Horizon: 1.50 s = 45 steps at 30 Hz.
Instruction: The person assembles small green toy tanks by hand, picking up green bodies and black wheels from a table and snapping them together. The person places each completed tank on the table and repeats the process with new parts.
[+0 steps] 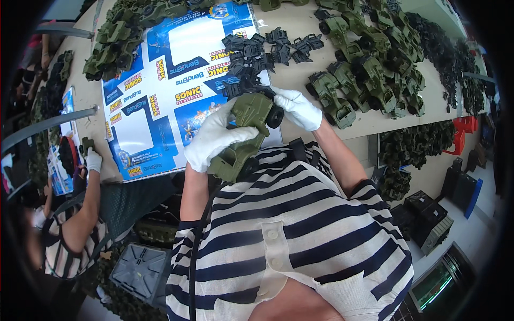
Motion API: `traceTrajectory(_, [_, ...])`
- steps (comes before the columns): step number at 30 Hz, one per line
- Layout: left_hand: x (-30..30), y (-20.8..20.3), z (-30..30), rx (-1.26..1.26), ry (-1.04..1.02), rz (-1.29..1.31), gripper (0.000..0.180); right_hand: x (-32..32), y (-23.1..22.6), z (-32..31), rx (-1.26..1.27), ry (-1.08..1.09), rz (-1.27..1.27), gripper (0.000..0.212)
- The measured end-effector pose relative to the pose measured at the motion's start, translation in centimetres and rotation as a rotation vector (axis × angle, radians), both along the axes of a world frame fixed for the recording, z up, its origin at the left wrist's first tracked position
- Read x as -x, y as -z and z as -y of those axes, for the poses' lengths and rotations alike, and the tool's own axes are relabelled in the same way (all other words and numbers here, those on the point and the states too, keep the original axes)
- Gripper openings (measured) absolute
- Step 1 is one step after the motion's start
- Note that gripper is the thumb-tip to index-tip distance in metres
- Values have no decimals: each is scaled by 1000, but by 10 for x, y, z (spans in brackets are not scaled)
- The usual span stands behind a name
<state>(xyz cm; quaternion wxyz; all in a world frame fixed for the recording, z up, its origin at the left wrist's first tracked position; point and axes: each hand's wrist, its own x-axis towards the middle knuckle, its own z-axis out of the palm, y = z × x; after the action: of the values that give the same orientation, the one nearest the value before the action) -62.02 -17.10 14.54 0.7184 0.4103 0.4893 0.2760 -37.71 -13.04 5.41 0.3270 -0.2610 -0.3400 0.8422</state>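
Observation:
My left hand (216, 138), in a white glove, is wrapped round an olive-green toy military truck (251, 115) with black wheels. The truck is tilted, its front end pointing away from me over the table edge. My right hand (297, 108), also gloved in white, has its fingers closed at the truck's front, on a black plastic part (250, 84) there. How that part meets the truck is partly hidden by the fingers. Just beyond lie several loose black plastic parts (249, 51) on a printed cardboard sheet (166, 96).
Piles of green toy trucks (369, 75) cover the table's right side, with more truck bodies (115, 48) at the far left. A heap of black parts (436, 53) sits at the far right. A co-worker's gloved hand (93, 160) is at left. Grey crate (136, 270) below; red object (465, 131) at right.

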Motion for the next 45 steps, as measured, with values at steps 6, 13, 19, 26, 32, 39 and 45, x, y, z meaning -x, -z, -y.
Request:
traceTrajectory(6, [-2, 2, 1, 43, -3, 24, 77, -2, 4, -1, -49, -27, 23, 58])
traceTrajectory(13, [-5, 1, 2, 27, -53, 43, 70, -11, 0, -10, -264, -95, 203, 59])
traceTrajectory(19, [-50, 14, -6, -174, -346, -20, 92, 18, -35, -25, -295, 132, 409, 75])
traceTrajectory(26, [-60, 59, -10, -393, -429, 298, 115, 32, -12, -22, -532, 270, 458, 59])
traceTrajectory(32, [-65, 75, -10, -582, -476, 1, 78, 37, -23, 6, -734, 492, 556, 38])
traceTrajectory(39, [-69, 84, -16, -734, -429, -252, 36, 32, -12, 11, -706, 614, 729, 20])
traceTrajectory(45, [-67, 79, -20, -785, -443, -253, 34, 38, -13, 9, -649, 601, 635, 22])
